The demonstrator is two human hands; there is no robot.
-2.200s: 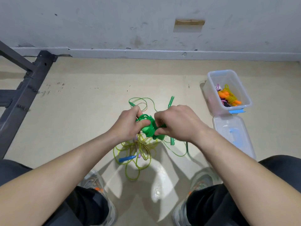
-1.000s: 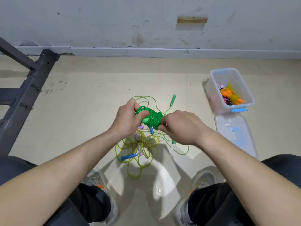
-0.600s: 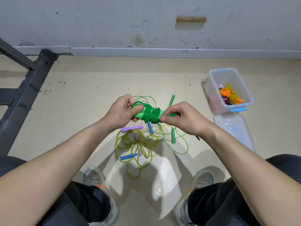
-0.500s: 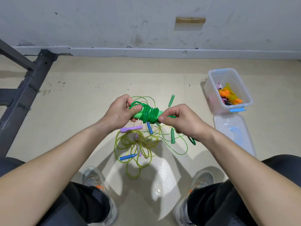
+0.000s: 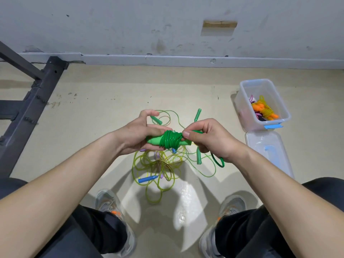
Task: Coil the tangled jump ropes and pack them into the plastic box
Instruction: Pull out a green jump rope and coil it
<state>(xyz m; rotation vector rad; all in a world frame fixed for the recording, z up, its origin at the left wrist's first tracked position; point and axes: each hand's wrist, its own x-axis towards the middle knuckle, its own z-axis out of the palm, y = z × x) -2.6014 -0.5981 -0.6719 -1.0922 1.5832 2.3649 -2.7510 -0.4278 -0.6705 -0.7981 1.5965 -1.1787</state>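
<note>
Beige floor [image 5: 93, 112] meets scuffed grey wall [image 5: 111, 25]; left hand [image 5: 138, 133] and right hand [image 5: 210, 138] grip the green rope [image 5: 170, 141].

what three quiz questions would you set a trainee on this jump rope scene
1. True or false: the lid is closed on the plastic box.
2. What does the left hand hold? A) the coiled green jump rope B) nothing C) the lid
3. Short answer: what colour are the handles of the packed rope inside the box?

Key:
1. False; the lid lies on the floor beside the open box.
2. A; the right hand pinches its cord.
3. Orange.
</note>
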